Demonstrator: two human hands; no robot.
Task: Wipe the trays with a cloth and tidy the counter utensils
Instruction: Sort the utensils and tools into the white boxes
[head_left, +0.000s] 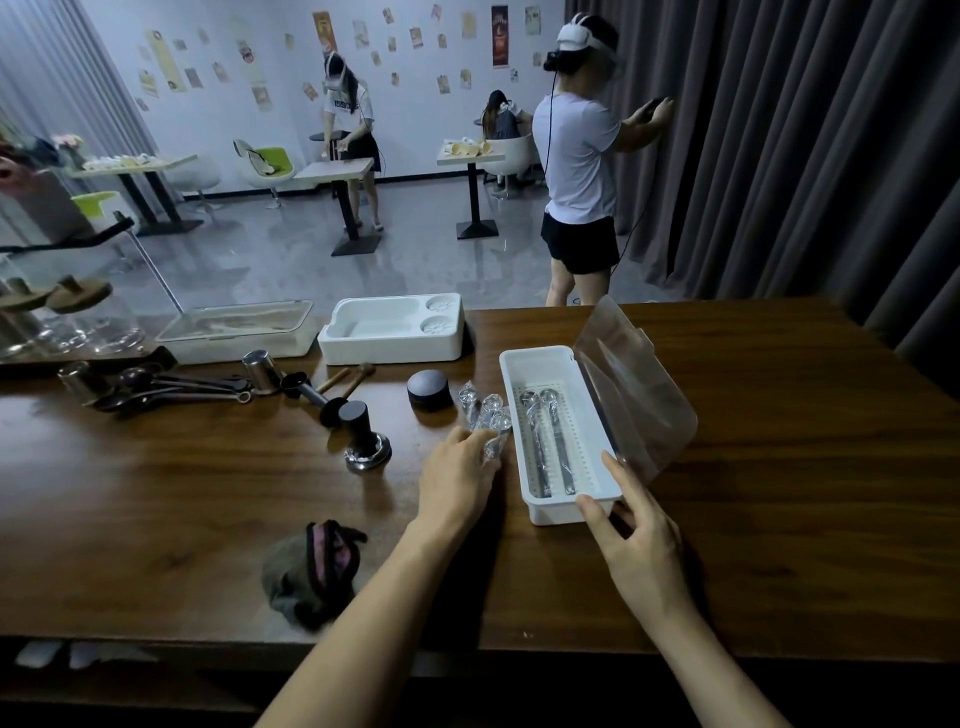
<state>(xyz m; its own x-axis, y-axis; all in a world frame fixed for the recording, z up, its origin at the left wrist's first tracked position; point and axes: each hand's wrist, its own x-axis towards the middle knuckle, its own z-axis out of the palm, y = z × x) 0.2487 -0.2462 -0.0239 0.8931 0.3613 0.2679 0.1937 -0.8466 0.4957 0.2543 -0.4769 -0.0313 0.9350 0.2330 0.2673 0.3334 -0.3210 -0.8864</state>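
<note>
A dark wooden counter (753, 467) fills the lower view, with the room's tables and three other people beyond it. At the far edge sit a white moulded tray (392, 332) with two round wells and, to its left, a lidded shallow tray (239, 327). Right of centre stands a long white box (558, 431), its clear hinged lid (639, 384) raised and leaning to the right; two wrapped spoons (545, 441) lie lengthwise inside on the perforated floor. The right hand (636, 530) is at the box's near right corner, fingers spread apart: the thumb presses the near end wall, the index finger lies along the right rim by the lid's lower edge, and the other fingers curl behind the corner, partly hidden. The left hand (457, 478) rests palm-down just left of the box, its fingers loosely together and bent over a bunch of wrapped utensils (485, 415) lying on the counter; the fingertips touch the wrapping, but whether they grip it cannot be told. A crumpled dark cloth (311, 571) with pink edging lies near the front edge, well apart from both hands. Further left are a black tamper (363, 436), a dark round puck (428, 389), a steel cup (262, 370) and a ring of black measuring spoons (171, 389).
</note>
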